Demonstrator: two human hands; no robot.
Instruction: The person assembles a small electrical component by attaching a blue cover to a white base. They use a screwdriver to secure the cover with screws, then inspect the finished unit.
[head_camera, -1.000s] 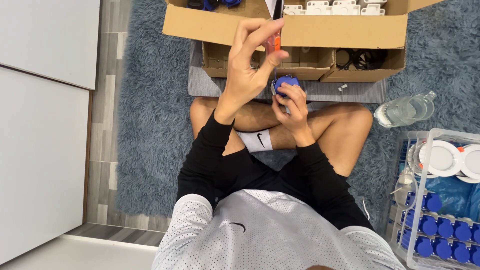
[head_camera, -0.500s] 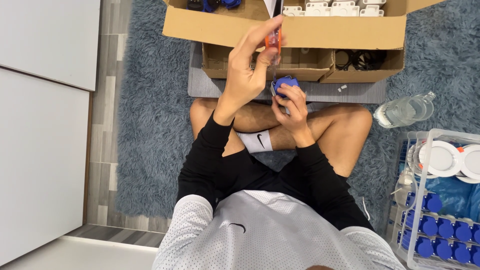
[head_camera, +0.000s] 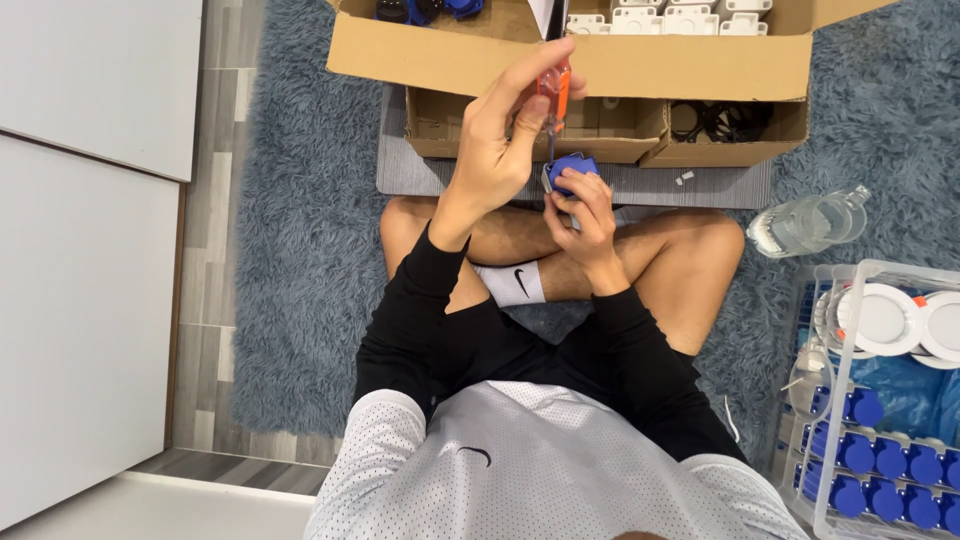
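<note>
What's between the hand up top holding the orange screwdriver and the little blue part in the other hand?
In the head view, only the screwdriver itself: its thin shaft runs down from the left hand to the blue part held in the right hand.

The orange-handled screwdriver (head_camera: 556, 92) is mostly wrapped by the left hand (head_camera: 495, 150), and its thin shaft is too fine to follow down to the tip. The small blue plastic part (head_camera: 572, 170) shows only its top above the fingers of the right hand (head_camera: 585, 215). The clear wire basket of blue-capped pieces (head_camera: 880, 400) is cut off at the picture's right and bottom edges, and the large open cardboard box (head_camera: 620, 62) at the top edge.
</note>
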